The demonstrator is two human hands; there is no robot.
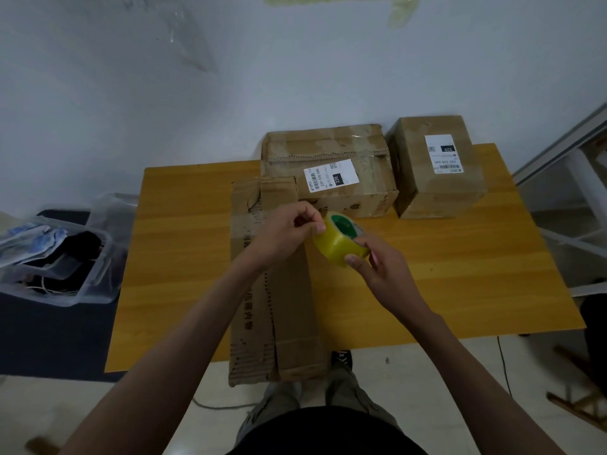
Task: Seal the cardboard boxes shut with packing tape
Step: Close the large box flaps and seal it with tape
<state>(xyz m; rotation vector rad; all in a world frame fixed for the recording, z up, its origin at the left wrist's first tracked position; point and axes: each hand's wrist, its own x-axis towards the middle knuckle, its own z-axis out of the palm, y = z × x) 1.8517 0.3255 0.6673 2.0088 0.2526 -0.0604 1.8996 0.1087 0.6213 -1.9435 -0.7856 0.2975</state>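
Observation:
A roll of yellowish packing tape [338,240] with a green core is held above the table. My right hand [381,267] grips the roll from below and the right. My left hand [289,233] pinches at the roll's upper left edge with thumb and fingers. Under my hands lies a long worn cardboard box [272,310], reaching past the table's near edge. Behind it stands a wider box [328,169] with a white label. A smaller labelled box [437,169] stands at the back right.
The boxes sit on a yellow wooden table [443,274] against a pale wall. A clear plastic bin [56,261] with dark items and bags is on the floor to the left. A metal frame [578,178] stands to the right.

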